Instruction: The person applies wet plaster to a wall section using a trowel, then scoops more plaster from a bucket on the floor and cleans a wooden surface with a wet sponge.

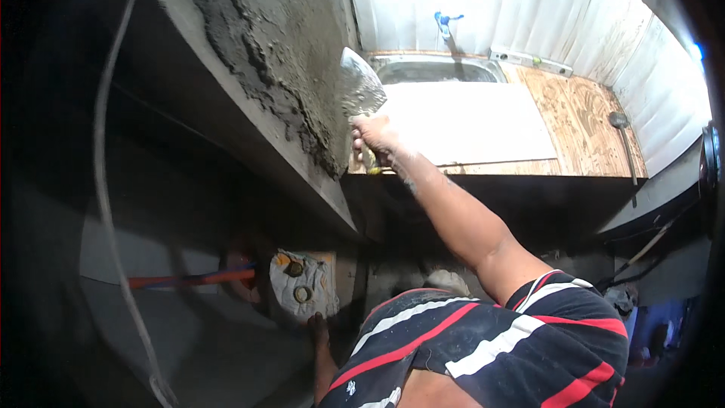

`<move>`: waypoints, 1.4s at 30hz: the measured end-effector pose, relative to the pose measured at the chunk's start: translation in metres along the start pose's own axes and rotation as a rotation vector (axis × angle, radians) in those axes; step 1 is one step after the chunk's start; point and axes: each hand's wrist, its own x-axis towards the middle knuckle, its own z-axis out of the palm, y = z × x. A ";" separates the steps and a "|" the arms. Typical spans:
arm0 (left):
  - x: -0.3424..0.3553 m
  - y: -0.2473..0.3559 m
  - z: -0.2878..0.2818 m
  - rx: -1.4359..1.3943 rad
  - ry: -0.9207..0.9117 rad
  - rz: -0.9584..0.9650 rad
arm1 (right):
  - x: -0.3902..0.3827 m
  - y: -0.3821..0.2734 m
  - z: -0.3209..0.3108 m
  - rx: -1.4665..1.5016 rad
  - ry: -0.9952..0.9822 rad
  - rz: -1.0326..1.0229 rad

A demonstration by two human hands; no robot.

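My right hand (371, 136) is closed round the handle of a trowel (362, 87). The broad metal blade is smeared with grey mortar and lies against or very near the edge of the mortar-coated wall (294, 45). Wet, rough mortar covers that wall, with a ragged lower border. My left hand (319, 323) hangs low in shadow beside a pale crumpled bag (291, 298) with two round openings or rings on it. The fingers of that hand are too dark to make out.
A white board (468, 121) lies on a plywood top (578, 113). Behind it are a sink basin (438, 70), a blue tap (445, 24) and a spirit level (532, 60). A mallet (619, 122) rests at the right. A pale cable (100, 128) hangs on the left, above an orange bar (189, 278).
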 end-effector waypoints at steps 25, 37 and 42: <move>-0.034 0.044 0.025 -0.231 -0.115 -0.310 | -0.049 -0.069 0.005 -0.143 -0.063 -0.411; -0.110 0.021 0.019 -0.224 -0.176 -0.419 | 0.111 -0.049 -0.050 -0.046 0.066 0.015; -0.145 0.001 0.034 -0.201 -0.250 -0.507 | 0.135 -0.011 -0.062 -0.014 0.086 0.123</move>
